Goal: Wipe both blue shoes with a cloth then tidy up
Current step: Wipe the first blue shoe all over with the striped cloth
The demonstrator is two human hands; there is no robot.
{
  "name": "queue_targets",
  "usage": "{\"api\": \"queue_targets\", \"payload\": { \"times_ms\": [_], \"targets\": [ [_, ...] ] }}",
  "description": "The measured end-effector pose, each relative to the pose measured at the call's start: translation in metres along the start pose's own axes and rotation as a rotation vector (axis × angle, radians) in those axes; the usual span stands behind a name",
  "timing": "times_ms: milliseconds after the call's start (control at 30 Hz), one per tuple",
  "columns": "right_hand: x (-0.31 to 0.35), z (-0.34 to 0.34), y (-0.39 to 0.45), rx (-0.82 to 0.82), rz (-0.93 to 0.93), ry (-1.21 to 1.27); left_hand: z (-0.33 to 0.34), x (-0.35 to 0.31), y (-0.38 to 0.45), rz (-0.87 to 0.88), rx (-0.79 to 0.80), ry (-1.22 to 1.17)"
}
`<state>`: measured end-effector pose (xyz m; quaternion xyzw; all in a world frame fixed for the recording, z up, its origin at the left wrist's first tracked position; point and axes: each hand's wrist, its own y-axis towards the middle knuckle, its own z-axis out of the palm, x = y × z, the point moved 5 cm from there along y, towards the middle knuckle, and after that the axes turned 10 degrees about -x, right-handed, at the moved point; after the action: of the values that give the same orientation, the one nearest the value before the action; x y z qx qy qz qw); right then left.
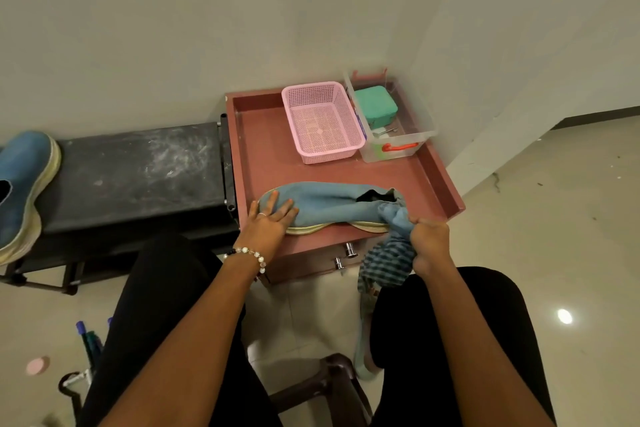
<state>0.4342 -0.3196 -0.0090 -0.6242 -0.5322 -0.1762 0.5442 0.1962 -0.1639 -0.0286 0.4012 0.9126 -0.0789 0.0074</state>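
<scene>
While the shoe [329, 206] lies on its side at the near edge of the tray [263, 156], sole facing the person, it gets wiped at the heel end. Left hand [272, 218] rests flat on the toe, fingers straight and spread, gripping nothing; prob. just pressing down so the shoe doesn't slide w/ each rub. Right hand [427, 241] is fisted tight round the cloth [391, 253], a striped blue rag bunched vs. the heel and collar, rest of it hanging down past the tray's front edge toward the person's knee. Holding it bunched gives a firm pad for scrubbing, I'd guess.

Shoe 2 [22, 191] sits well left of the tray, on a dark bench [138, 173] butted against the tray's left side, sole edge outward. Can't tell if it's been wiped or not. Bench top looks scuffed w/ pale marks.

At the tray's far end, well apart from the shoe: a pink basket [322, 121], nothing visible inside, and just right of it a clear box [391, 125] w/ a green case and an orange handle. Likely where the cloth goes at tidy-up, but that's a guess. Below the tray's front edge, two metal knobs [346, 255], so there's a drawer unit under it.
</scene>
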Motion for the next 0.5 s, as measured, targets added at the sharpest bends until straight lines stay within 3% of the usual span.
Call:
{"api": "queue_targets", "payload": {
  "times_ms": [133,200,267,333,400,500],
  "targets": [
    [0.034,0.002,-0.032,0.112,-0.031,0.154,-0.026,-0.005,0.001,-0.084,-0.265,-0.198],
    [0.057,0.006,-0.052,0.116,-0.171,0.272,-0.031,0.005,0.0,-0.188,-0.377,-0.283],
    [0.072,0.018,-0.069,0.032,-0.378,0.228,-0.025,0.014,-0.001,-0.258,-0.346,-0.282],
    [0.076,0.044,-0.086,0.007,-0.601,0.074,-0.013,0.017,-0.002,-0.287,-0.229,-0.24],
    [0.068,0.084,-0.103,0.172,-0.901,-0.125,-0.002,0.015,-0.004,-0.294,-0.116,-0.215],
    [0.014,0.141,-0.11,0.421,-1.222,-0.838,0.006,0.014,-0.007,-0.282,-0.047,-0.151]
  ]
}}
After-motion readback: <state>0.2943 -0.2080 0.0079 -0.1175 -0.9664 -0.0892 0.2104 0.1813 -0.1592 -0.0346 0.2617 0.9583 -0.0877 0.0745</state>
